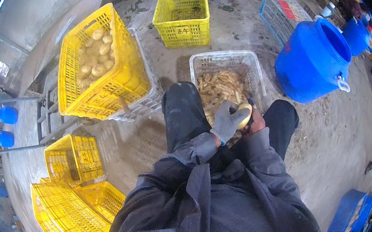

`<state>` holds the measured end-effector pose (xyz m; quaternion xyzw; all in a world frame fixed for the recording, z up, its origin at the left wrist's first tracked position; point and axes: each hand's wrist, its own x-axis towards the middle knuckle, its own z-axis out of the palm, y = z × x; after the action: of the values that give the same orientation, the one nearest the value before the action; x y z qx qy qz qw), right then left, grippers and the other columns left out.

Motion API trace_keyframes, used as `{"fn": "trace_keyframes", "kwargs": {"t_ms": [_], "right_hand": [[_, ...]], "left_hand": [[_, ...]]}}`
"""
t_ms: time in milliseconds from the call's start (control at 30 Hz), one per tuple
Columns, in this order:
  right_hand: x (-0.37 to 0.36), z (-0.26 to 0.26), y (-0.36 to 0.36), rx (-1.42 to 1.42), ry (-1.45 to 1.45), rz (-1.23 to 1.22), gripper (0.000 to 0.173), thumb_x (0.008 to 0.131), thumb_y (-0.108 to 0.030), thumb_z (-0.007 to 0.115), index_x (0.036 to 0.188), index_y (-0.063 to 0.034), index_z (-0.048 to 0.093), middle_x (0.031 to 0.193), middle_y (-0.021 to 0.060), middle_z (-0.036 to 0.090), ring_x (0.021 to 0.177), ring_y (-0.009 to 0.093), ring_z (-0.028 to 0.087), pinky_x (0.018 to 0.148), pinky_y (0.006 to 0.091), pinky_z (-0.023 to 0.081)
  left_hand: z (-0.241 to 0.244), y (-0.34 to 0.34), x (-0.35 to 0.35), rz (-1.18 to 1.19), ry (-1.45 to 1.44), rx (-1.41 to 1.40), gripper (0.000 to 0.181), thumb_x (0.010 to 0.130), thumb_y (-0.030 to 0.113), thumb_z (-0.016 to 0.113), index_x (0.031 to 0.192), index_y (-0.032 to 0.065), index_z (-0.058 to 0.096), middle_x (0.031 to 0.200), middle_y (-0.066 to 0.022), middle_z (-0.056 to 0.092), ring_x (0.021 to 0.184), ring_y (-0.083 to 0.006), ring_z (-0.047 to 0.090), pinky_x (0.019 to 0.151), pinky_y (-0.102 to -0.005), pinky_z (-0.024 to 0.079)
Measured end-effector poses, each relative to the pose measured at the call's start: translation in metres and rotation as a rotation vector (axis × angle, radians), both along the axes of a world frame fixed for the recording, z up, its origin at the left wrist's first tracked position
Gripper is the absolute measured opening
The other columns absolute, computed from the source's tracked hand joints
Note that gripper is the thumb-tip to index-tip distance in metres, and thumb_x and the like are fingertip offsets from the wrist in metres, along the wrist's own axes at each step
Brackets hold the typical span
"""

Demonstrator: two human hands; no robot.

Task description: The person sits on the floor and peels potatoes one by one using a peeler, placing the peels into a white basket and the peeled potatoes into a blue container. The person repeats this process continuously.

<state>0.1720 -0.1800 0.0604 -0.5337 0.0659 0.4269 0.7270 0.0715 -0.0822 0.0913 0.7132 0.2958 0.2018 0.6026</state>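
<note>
My left hand (227,120), in a grey work glove, grips a pale yellow potato (244,114) between my knees. My bare right hand (257,123) is closed around a dark hand tool (250,100) against the potato's right side; most of the tool is hidden, so its kind cannot be told. Both hands are over the near end of a whitish plastic crate (261,74). Inside that crate lies a heap of brownish peelings (220,85).
At left, a yellow crate (136,84) of potatoes (98,70) rests on a whitish crate (155,93). Another yellow crate (182,35) stands ahead. A blue plastic barrel (306,65) is at right. Several yellow crates (72,219) lie at lower left.
</note>
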Motion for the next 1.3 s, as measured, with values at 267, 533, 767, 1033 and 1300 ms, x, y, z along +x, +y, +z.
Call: {"fn": "trace_keyframes", "kwargs": {"t_ms": [267,533,767,1033,1300], "right_hand": [[-0.003,0.024,0.017,-0.099,-0.395,0.120,0.029,0.091,-0.034,0.053,0.094,-0.0064,0.060,0.060,-0.0021,0.051,0.041,0.007,0.041,0.037,0.0238,0.030],[-0.007,0.007,-0.003,-0.306,-0.650,0.165,0.035,0.089,-0.029,0.054,0.086,0.0050,0.059,0.071,0.0175,0.059,0.062,0.025,0.051,0.060,0.0416,0.040],[-0.017,0.049,0.008,-0.370,-1.012,0.270,0.038,0.088,-0.031,0.055,0.082,0.0060,0.057,0.075,0.0290,0.056,0.070,0.039,0.057,0.062,0.0458,0.041],[-0.037,0.031,0.006,-0.459,-1.263,0.482,0.029,0.088,-0.026,0.049,0.092,0.0017,0.058,0.090,0.0258,0.059,0.072,0.039,0.060,0.060,0.0489,0.047],[-0.065,0.004,-0.021,-0.447,-1.026,0.505,0.029,0.087,-0.025,0.054,0.082,0.0034,0.061,0.076,0.0244,0.060,0.075,0.042,0.060,0.066,0.0477,0.046]], "left_hand": [[-0.055,0.022,-0.006,-0.078,-0.190,0.427,0.035,0.087,0.030,0.059,0.107,0.0013,0.057,0.097,-0.0089,0.062,0.091,-0.0198,0.059,0.079,-0.0345,0.047],[-0.017,0.027,-0.011,0.041,-0.595,-1.050,0.025,0.088,0.032,0.056,0.104,0.0129,0.057,0.099,-0.0034,0.061,0.091,-0.0206,0.059,0.082,-0.0411,0.048],[-0.021,0.025,-0.011,-0.078,-0.582,-0.746,0.038,0.085,0.031,0.058,0.116,0.0109,0.052,0.105,-0.0066,0.060,0.099,-0.0215,0.058,0.087,-0.0363,0.047],[-0.035,0.032,-0.019,0.076,-0.003,0.573,0.060,0.066,0.009,0.073,0.120,0.0007,0.048,0.104,-0.0169,0.061,0.100,-0.0314,0.059,0.087,-0.0352,0.046],[0.016,0.038,-0.014,0.165,-0.616,-0.935,0.027,0.078,0.016,0.066,0.098,0.0057,0.051,0.090,-0.0054,0.057,0.086,-0.0204,0.058,0.074,-0.0336,0.051]]}}
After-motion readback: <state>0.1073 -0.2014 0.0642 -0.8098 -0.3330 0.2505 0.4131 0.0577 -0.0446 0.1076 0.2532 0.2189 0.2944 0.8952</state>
